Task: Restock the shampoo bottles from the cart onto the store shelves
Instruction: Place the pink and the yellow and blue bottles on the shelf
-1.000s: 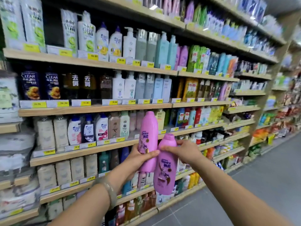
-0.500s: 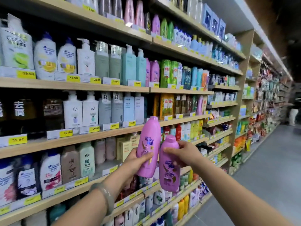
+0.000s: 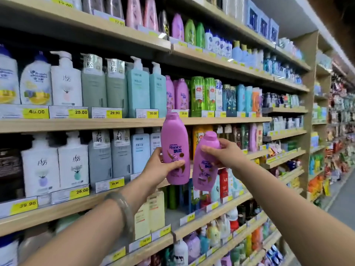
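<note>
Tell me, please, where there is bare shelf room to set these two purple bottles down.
One bare patch shows: shelf board in front of the dark green bottle, right of the cream bottles. The row with matching purple bottles, between teal pump bottles and bright green bottles, looks packed.

yellow price label (image 3: 81, 112) reads 25.00; second label (image 3: 27, 204), lower left, reads 39.90. blue window boxes (image 3: 263, 25) in a row, upper right. grey floor (image 3: 345, 204) at right edge. far packets (image 3: 338, 104) blurred, mixed colours.
</note>
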`<state>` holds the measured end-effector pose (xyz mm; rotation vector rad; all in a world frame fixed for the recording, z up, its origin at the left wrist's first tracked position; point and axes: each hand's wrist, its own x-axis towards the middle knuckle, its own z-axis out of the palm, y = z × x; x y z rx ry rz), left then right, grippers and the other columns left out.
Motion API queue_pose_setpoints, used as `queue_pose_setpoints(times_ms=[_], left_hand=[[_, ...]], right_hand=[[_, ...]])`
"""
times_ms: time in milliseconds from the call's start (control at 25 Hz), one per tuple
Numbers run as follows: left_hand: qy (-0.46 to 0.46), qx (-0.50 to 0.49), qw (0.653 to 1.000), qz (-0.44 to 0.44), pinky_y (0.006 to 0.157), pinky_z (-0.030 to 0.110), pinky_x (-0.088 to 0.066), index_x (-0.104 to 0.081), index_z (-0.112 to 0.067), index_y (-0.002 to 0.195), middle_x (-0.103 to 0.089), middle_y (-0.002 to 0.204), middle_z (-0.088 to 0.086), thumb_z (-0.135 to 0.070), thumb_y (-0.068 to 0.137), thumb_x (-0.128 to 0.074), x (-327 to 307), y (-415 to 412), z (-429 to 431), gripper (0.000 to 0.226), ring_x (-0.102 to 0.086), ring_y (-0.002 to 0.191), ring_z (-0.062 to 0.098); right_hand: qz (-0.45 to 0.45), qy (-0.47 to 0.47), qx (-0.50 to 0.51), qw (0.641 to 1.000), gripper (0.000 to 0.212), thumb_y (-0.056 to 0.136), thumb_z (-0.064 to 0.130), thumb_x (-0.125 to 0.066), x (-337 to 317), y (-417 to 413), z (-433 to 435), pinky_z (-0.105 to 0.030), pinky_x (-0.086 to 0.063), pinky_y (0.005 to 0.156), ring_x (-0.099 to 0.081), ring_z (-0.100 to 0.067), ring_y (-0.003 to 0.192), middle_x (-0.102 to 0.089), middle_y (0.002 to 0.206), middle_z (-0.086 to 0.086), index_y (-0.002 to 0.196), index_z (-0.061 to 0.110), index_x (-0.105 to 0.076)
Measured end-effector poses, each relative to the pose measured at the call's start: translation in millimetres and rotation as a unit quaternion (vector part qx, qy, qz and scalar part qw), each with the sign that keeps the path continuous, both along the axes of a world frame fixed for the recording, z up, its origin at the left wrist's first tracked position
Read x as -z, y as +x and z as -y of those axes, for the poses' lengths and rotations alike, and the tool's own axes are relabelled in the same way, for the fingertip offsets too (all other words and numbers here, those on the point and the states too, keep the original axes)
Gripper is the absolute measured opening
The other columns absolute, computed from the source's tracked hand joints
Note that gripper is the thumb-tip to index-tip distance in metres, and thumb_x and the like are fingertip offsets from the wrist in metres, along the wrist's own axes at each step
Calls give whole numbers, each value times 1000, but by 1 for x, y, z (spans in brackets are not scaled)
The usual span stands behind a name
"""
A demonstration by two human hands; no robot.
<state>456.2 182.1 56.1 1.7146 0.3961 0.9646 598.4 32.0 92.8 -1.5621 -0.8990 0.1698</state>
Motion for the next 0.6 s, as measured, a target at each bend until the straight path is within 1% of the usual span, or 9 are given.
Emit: queue_pose_setpoints(times_ms=[80, 160, 240, 320, 440, 520, 600], left_hand=[[26, -39, 999, 15, 75, 22, -51, -52, -18, 113, -66, 102, -1, -16, 68, -84, -18, 25, -10, 55, -63, 87, 8], [59, -85, 994, 28, 74, 23, -51, -54, -18, 113, -66, 101, -1, -16, 67, -85, -39, 55, -21, 55, -63, 85, 8], [98, -138, 985, 40, 80, 30, -53, -57, -19, 111, -68, 102, 0, -18, 64, -86, -62, 85, -31, 55, -65, 88, 12], [140, -195, 969, 53, 84, 37, -55, -57, -19, 106, -68, 98, -2, -21, 62, -87, -85, 109, -38, 54, -66, 89, 16], [195, -265, 942, 61, 82, 39, -55, -53, -23, 106, -65, 95, -7, -32, 58, -87, -116, 135, -45, 59, -65, 90, 17], [216, -297, 928, 67, 84, 40, -54, -52, -22, 110, -65, 101, -7, -35, 58, -86, -134, 152, -49, 64, -64, 92, 16], [242, -324, 912, 70, 86, 38, -53, -51, -21, 113, -64, 104, -7, -33, 59, -86, -148, 164, -53, 65, -62, 96, 16]], right_hand=[[10, 31, -12, 999, 31, 80, 29, -75, -16, 28, -17, -16, -45, 40, -56, -13, 58, -64, 89, -5, 105, 15, -62], [27, 61, -32, 997, 30, 83, 28, -72, -36, 61, -32, -13, -42, 38, -54, -12, 55, -63, 86, -4, 106, 13, -62], [44, 83, -63, 994, 31, 84, 30, -70, -58, 94, -45, -14, -44, 41, -56, -11, 61, -64, 89, -3, 109, 12, -61], [64, 95, -93, 989, 33, 85, 33, -68, -80, 122, -55, -17, -47, 48, -59, -10, 66, -66, 93, -1, 111, 14, -60], [86, 151, -122, 977, 31, 87, 32, -66, -109, 157, -67, -17, -46, 49, -55, -8, 59, -64, 90, 0, 111, 13, -60], [89, 186, -136, 969, 31, 88, 32, -66, -125, 178, -77, -24, -51, 57, -54, -11, 57, -64, 93, -2, 112, 13, -59], [78, 222, -160, 959, 26, 88, 31, -65, -137, 192, -87, -32, -53, 67, -55, -12, 55, -64, 94, -2, 108, 17, -58]])
